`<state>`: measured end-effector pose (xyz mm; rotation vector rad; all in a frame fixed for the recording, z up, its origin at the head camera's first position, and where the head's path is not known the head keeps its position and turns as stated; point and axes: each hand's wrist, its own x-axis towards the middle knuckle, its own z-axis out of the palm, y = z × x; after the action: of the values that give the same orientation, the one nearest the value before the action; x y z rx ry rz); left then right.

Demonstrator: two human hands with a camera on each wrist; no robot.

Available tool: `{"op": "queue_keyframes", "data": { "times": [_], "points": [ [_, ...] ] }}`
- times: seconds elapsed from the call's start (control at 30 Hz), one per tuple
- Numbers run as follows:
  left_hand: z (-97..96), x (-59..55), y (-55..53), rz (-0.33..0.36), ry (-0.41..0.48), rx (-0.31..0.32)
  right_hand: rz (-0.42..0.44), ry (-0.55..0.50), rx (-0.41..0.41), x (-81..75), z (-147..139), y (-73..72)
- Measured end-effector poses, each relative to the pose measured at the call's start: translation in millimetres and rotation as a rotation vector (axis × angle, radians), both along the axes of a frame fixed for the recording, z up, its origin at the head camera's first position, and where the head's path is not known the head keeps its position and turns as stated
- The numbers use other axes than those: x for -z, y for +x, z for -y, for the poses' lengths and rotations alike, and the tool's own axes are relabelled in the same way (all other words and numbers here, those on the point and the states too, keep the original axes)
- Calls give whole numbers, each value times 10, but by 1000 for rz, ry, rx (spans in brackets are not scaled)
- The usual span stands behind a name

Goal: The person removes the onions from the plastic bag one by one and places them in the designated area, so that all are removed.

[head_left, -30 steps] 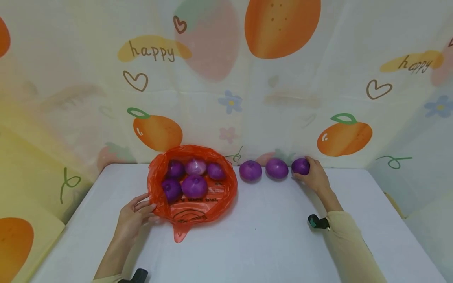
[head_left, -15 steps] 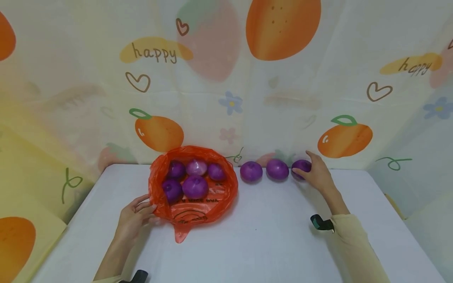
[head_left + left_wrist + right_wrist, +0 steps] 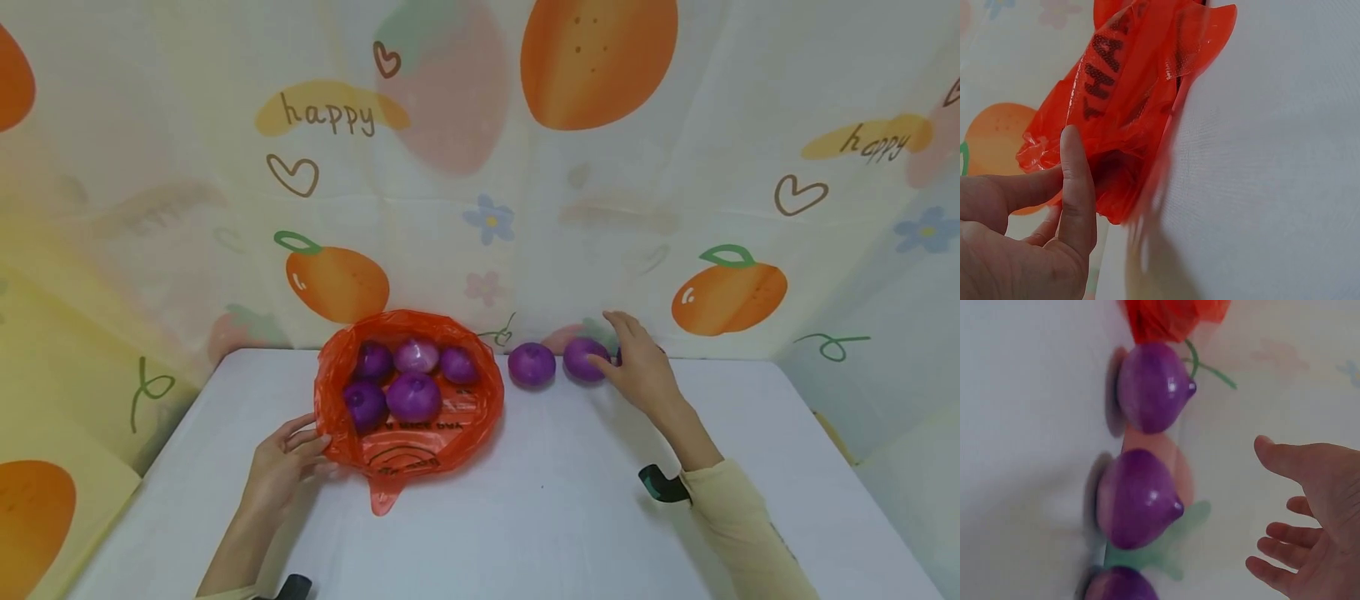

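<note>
A red plastic bag (image 3: 411,454) lies with its mouth spread wide, and several purple onions (image 3: 414,397) sit inside it. At the bag's left edge, my left hand (image 3: 279,467) pinches the plastic between thumb and fingers. In the left wrist view, printed lettering shows on the bag (image 3: 1107,75) beside that hand (image 3: 1041,231). Three more onions stand in a row right of the bag. My right hand (image 3: 643,367), fingers apart and holding nothing, is by the middle onion (image 3: 583,360) and hides most of the rightmost one. In the right wrist view, this hand (image 3: 1316,519) is apart from the onions (image 3: 1138,500).
The onion nearest the bag (image 3: 532,365) stands at the back edge of the white table (image 3: 525,525). Behind the table hangs a fruit-printed cloth (image 3: 450,233). A dark wrist device (image 3: 663,485) sits at the right sleeve.
My right hand has let go of the rightmost onion and shifted left toward the middle one. The left hand and the bag have stayed in place.
</note>
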<state>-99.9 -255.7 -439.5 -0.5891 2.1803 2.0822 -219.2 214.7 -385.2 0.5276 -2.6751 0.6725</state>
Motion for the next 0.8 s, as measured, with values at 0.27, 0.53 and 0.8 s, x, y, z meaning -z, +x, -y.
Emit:
{"op": "queue_keyframes", "data": {
  "times": [0.27, 0.53, 0.8],
  "points": [
    [6, -10, 14, 7, -2, 11, -71, -61, -104, -53, 388, 149],
    [1, 16, 13, 4, -7, 5, -106, -1, -235, -60, 868, 227],
    [15, 32, 29, 0, -28, 2, -43, -51, -284, 48, 1253, 274]
  ]
}}
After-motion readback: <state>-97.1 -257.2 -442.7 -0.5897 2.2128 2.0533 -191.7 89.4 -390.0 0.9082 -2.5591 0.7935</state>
